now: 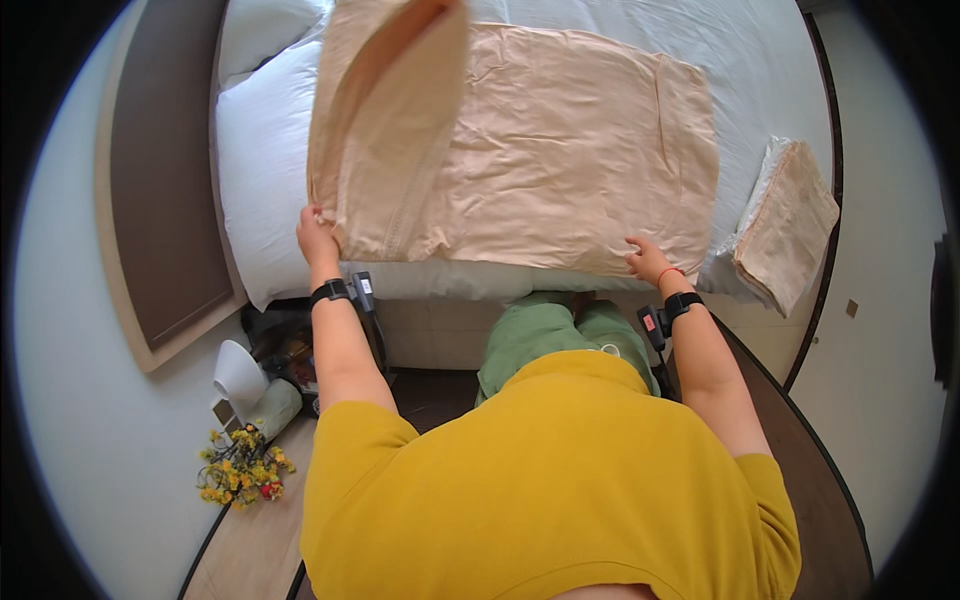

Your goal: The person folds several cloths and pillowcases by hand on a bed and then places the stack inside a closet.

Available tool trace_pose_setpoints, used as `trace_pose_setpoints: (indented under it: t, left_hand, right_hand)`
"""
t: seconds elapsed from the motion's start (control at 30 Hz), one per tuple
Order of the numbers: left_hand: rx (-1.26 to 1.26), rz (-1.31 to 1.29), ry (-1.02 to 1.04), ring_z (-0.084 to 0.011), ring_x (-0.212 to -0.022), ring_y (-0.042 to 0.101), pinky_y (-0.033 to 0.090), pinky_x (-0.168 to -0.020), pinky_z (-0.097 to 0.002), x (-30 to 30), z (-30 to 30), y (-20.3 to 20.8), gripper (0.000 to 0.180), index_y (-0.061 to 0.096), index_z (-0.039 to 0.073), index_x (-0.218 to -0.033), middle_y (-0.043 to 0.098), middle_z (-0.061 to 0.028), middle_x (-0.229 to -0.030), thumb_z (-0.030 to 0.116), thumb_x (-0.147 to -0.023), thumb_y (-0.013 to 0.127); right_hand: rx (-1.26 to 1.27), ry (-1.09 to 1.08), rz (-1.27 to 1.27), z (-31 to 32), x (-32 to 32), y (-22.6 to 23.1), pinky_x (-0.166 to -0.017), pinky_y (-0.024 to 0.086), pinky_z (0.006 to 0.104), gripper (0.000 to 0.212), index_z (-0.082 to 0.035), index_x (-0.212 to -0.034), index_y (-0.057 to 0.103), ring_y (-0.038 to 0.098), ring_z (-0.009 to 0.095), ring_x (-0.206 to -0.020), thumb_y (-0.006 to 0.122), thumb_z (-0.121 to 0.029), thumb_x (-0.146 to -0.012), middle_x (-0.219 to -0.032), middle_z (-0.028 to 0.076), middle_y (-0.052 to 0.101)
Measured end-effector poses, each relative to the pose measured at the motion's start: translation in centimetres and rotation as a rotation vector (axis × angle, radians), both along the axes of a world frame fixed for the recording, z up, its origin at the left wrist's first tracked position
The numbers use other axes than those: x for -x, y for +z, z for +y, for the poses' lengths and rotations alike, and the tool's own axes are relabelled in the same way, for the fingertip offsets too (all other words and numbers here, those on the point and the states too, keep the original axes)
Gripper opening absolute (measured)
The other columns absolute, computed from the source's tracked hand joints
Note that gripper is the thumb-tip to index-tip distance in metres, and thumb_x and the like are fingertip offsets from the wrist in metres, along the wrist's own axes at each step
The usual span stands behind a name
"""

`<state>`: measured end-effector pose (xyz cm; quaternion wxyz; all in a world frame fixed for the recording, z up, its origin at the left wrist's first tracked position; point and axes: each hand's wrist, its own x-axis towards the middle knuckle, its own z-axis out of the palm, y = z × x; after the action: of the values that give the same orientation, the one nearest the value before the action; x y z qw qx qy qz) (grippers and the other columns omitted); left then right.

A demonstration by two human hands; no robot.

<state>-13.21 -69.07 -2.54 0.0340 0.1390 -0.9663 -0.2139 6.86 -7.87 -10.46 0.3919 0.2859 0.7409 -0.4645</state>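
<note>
A peach pillowcase [575, 140] lies spread and wrinkled along the near side of the bed. Its left end rises and gapes like an open bag, with a stitched hem showing. My left hand [318, 238] is closed on the near left corner of the pillowcase. Over by its near right corner, my right hand [648, 260] rests at the cloth's edge with the index finger stretched out and nothing visibly gripped.
White pillows [268, 150] lie at the left by a brown headboard panel [165, 180]. Folded peach cloth in a clear plastic bag [785, 225] sits at the bed's right. Lower left are a white lamp [239, 372] and yellow flowers [240, 470].
</note>
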Motion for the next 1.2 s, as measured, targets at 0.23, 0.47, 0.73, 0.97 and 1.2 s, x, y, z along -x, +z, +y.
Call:
trace_pose_setpoints:
  t: [0.23,0.47,0.73,0.97,1.2]
  left_hand:
    - [0.084,-0.061,-0.145,-0.0338,-0.112,0.052,0.037,-0.101,-0.0429,2.3,2.7,-6.6,0.035,0.063,0.009,-0.111,0.06,-0.0178,-0.114,0.025,-0.08,0.068]
    - [0.17,-0.347,0.106,-0.03,-0.138,0.028,0.026,-0.111,-0.0453,4.6,6.2,-10.4,0.085,0.033,0.013,-0.142,0.036,-0.0159,-0.146,0.041,-0.073,0.075]
    - [0.138,-0.752,0.328,-0.0282,-0.138,0.028,0.028,-0.11,-0.0486,7.8,4.2,-7.4,0.099,0.025,0.018,-0.145,0.035,-0.0094,-0.147,0.044,-0.067,0.079]
    - [0.228,-0.768,0.362,-0.0306,-0.13,0.037,0.041,-0.103,-0.044,3.0,1.1,-8.0,0.081,0.037,0.015,-0.135,0.036,-0.0109,-0.139,0.028,-0.068,0.081]
    - [-0.204,-0.312,0.665,-0.029,-0.112,0.049,0.04,-0.097,-0.0376,-5.8,-9.2,-12.0,0.032,0.065,0.005,-0.091,0.058,-0.0177,-0.107,0.025,-0.068,0.073]
  right_hand:
    - [-0.023,0.198,0.152,-1.8,0.8,-1.9,-0.098,0.043,0.0367,0.069,-0.013,-0.142,0.039,0.05,0.029,-0.121,0.066,-0.014,-0.079,-0.128,0.02,0.053]
    - [0.012,0.272,0.139,-5.5,5.9,-2.7,-0.096,0.044,0.0378,0.065,-0.014,-0.142,0.04,0.055,0.03,-0.116,0.065,-0.018,-0.081,-0.125,0.02,0.056]
    - [0.141,0.283,-0.133,-10.2,10.9,0.0,-0.072,0.053,0.03,0.06,-0.018,-0.145,0.036,0.06,0.015,-0.095,0.059,-0.02,-0.089,-0.111,0.008,0.061]
    - [0.303,0.239,-0.217,-14.3,12.1,1.9,-0.078,0.053,0.0324,0.056,-0.013,-0.142,0.039,0.061,0.019,-0.097,0.058,-0.022,-0.09,-0.114,0.009,0.061]
    - [0.469,0.258,-0.308,-18.6,12.2,4.7,-0.084,0.05,0.0346,0.05,-0.014,-0.139,0.042,0.06,0.02,-0.1,0.055,-0.025,-0.093,-0.116,0.008,0.06]
